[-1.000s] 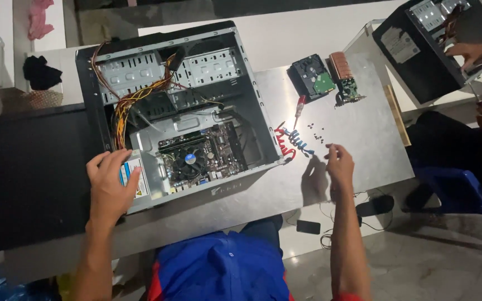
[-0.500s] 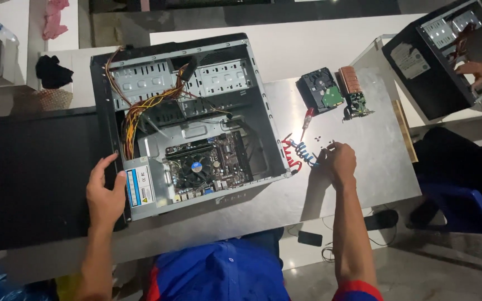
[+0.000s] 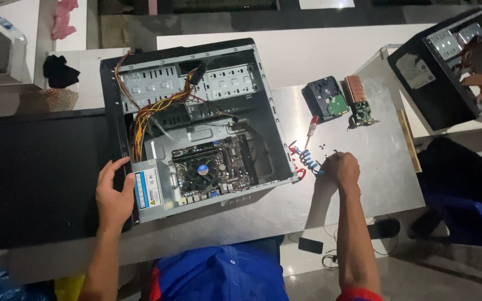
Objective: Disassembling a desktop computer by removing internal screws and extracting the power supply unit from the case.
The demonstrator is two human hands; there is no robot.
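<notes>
Across the metal desk's point(image 3: 364, 184) left half lies an open black computer case point(image 3: 196, 122); my left hand point(image 3: 112, 195), fingers spread, steadies its near-left corner. My right hand point(image 3: 344, 167) pinches among tiny loose screws point(image 3: 324, 147) near the right edge, which I judge could easily scatter.

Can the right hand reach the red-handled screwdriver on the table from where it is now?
Probably yes. The right hand rests on the table beside the cables, and the screwdriver lies just beyond them with nothing covering it.
</notes>
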